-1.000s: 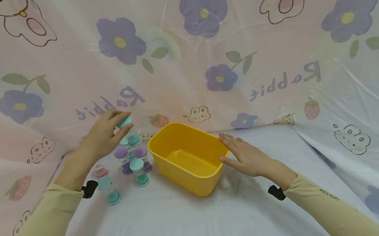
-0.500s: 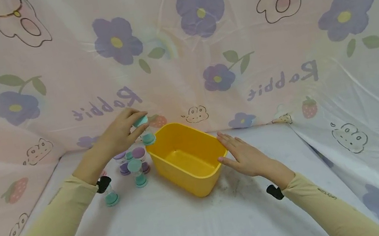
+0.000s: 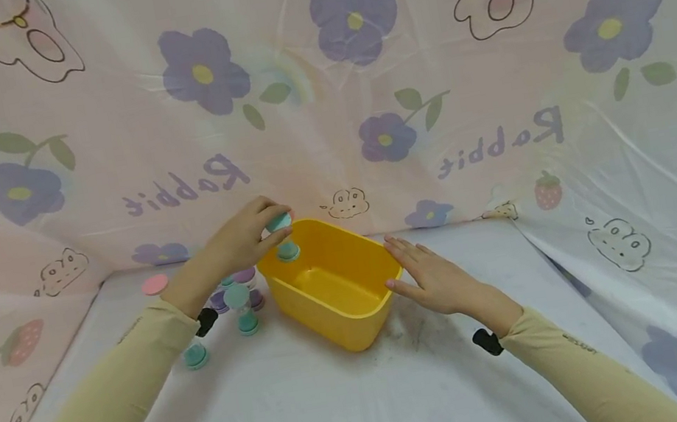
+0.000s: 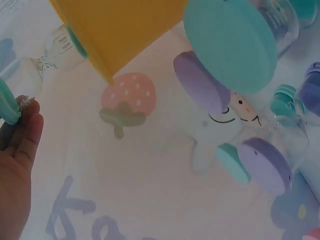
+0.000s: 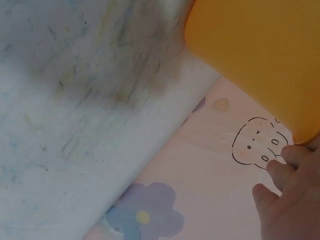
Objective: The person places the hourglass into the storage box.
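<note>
Pinching an hourglass (image 3: 288, 251) (teal-capped), left fingers (image 4: 29, 142) hover near the yellow tub (image 3: 319, 321).

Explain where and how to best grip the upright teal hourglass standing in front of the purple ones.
Probably pinch its top cap from above, coming from the near side: the teal hourglass stands upright, its cap overhangs the glass, and purple hourglasses crowd behind.

From the left hand (image 3: 245, 238) I have open air toward the right hand (image 3: 434, 281), above the mouth of the yellow bin (image 3: 316, 317); lower, its walls block me, and the gripped teal hourglass (image 3: 288, 251) hangs low. Standing hourglasses (image 3: 237, 296) crowd the space below the left wrist. Patterned cloth (image 3: 296, 121) rises beyond both hands. Outside the right hand, bare tabletop (image 3: 490, 253) gives me room.
</note>
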Action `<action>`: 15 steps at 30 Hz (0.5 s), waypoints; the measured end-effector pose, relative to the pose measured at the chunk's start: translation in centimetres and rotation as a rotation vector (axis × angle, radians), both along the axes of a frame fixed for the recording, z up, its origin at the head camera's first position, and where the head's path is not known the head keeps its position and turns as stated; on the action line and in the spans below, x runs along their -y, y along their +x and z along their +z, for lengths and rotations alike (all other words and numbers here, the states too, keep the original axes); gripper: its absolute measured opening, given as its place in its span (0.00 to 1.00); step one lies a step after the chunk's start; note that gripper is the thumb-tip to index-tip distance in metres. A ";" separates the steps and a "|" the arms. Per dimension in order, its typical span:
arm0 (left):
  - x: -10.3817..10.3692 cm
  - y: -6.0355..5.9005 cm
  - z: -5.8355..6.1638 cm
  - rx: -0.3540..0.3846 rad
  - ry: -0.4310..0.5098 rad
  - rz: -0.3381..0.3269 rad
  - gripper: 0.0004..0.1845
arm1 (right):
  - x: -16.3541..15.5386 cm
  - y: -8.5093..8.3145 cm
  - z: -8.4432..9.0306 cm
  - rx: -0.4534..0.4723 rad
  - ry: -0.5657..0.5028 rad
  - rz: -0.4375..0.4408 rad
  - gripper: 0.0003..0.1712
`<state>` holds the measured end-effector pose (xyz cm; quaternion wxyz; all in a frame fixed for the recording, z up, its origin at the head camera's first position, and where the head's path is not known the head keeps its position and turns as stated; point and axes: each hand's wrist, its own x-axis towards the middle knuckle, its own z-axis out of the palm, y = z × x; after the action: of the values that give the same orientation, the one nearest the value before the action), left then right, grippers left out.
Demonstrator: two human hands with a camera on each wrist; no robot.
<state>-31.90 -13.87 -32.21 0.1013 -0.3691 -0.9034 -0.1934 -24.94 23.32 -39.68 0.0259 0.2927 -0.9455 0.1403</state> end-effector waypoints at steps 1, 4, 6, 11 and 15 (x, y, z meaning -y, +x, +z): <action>-0.3 -0.1 -0.1 0.010 -0.005 -0.008 0.25 | 0.0 0.0 -0.1 -0.003 0.002 0.000 0.47; -1.1 -0.7 -0.7 0.038 -0.034 -0.015 0.26 | 0.0 -0.1 -0.2 -0.009 0.010 -0.002 0.47; -1.5 -1.0 -1.2 0.058 -0.051 -0.016 0.26 | 0.0 -0.1 -0.2 -0.011 0.012 -0.003 0.47; -2.5 -2.0 -2.4 0.100 -0.065 -0.030 0.25 | 0.0 -0.1 -0.1 -0.013 0.020 -0.006 0.46; -3.2 -2.7 -3.3 0.153 -0.066 -0.042 0.24 | 0.0 -0.1 0.0 -0.022 0.036 -0.003 0.46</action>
<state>-34.64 -10.66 -35.47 0.0157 -0.3752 -0.9064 -0.1935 -25.08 23.32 -39.69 0.0311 0.2930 -0.9480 0.1202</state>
